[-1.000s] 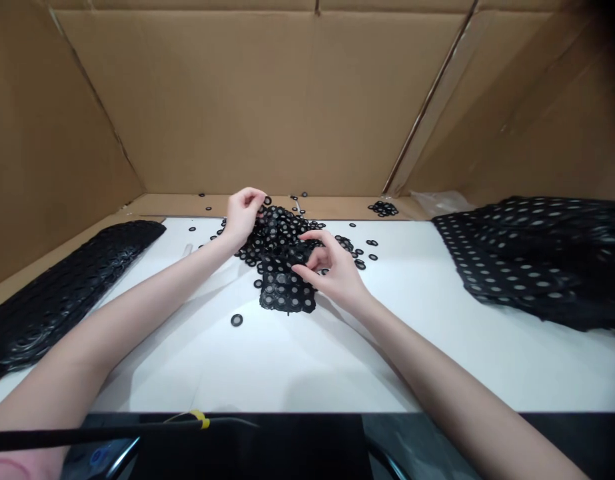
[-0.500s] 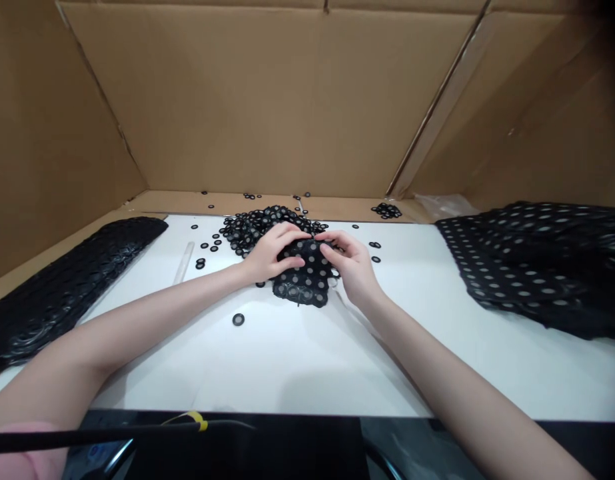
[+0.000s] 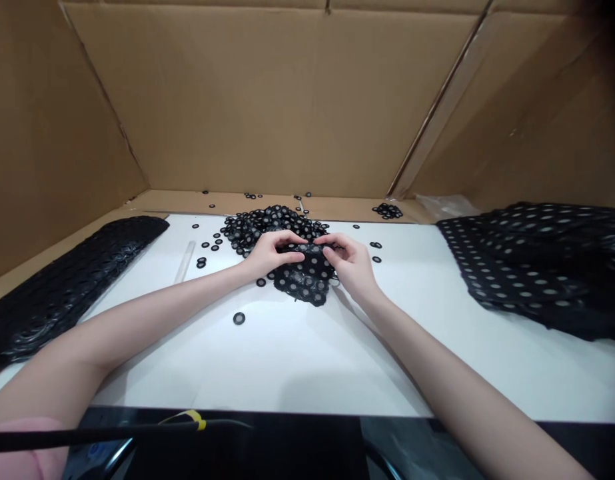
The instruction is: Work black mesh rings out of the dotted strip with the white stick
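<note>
Between my hands is a small black sheet with grey dots (image 3: 304, 283), its lower part hanging down to the white board. My left hand (image 3: 272, 255) pinches its upper left edge between thumb and fingers. At the upper right edge, my right hand (image 3: 350, 261) grips the same sheet with thumb and index finger. Just behind the hands lies a heap of black rings with grey centres (image 3: 252, 225). A single ring (image 3: 239, 319) rests on the board in front of my left hand.
A black wrapped bundle (image 3: 82, 273) lies at the left, near a clear strip (image 3: 186, 261). Large black dotted sheeting (image 3: 537, 267) covers the right side. A small ring pile (image 3: 388, 211) sits at the back right. Cardboard walls (image 3: 267, 100) enclose the white board (image 3: 227, 373).
The sheet's upper edge has tipped and its lower part has shifted and creased a little. My left fingers have moved slightly down and straightened along the edge; both hands still hold it.
</note>
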Motion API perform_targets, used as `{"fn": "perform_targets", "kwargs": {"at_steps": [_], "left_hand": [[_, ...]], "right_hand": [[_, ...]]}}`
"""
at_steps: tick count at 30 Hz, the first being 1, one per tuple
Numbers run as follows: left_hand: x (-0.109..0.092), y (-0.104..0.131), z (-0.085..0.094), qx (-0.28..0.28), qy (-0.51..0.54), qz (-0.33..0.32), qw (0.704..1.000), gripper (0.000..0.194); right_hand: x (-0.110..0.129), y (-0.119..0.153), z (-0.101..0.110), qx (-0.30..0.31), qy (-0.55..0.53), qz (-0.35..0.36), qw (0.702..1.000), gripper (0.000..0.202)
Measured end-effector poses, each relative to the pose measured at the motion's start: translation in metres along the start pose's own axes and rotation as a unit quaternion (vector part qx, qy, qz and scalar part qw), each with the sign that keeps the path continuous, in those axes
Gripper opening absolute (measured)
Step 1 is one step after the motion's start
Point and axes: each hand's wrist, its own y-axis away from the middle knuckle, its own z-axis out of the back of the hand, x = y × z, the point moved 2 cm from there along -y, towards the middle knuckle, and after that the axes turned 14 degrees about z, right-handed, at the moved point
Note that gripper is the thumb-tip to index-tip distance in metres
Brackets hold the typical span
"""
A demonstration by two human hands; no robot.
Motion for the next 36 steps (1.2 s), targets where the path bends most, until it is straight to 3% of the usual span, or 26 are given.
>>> {"fn": "perform_targets", "kwargs": {"at_steps": [9,20,31,36], "left_hand": [[-0.0008,0.0004,-0.0009,-0.051,-0.079,0.015,0.995,0.019],[-0.0024,-0.001,-0.0036,-0.072,-0.082,0.016,0.994,0.013],[-0.0062,0.0008,-0.0081,-0.057,-0.208,-0.058,0.975,0.006],[-0.008,0.0007,-0.0097,-0.073,-0.199,-0.046,0.976,0.007]], "right_hand": [[0.001,0.0001,-0.0013,0.019,0.005,0.001,1.0,0.017],[0.0012,0.0007,-0.003,0.027,0.002,-0.012,1.0,0.018],[-0.0006,0.0011,-0.0024,0.012,-0.034,-0.041,0.999,0.017],[0.0006,0.0005,-0.0031,0.004,-0.045,-0.048,0.998,0.016]]}}
